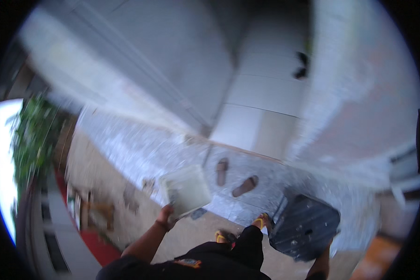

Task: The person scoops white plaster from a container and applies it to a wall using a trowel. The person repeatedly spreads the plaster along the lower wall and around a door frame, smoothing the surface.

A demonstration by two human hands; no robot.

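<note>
My left hand (165, 216) grips the near left edge of a shallow, whitish square plastic tub (191, 189), held out in front of me and tilted so its inside shows. On the other side, my right hand (329, 246) is at the near right edge of a black plastic stool (308, 224) with a ribbed top and a small hole in its middle. The fingers of that hand are mostly hidden by the stool, which hangs beside my right leg. Pale spots mark its top.
A pair of brown sandals (233, 179) lies on the grey tiled ledge (144, 140) before a doorway with a light tiled floor (254, 121). Pale walls (354, 93) flank it. My feet wear yellow-strapped flip-flops (225, 237). Green leaves (37, 135) hang at left; something orange (377, 259) is at lower right.
</note>
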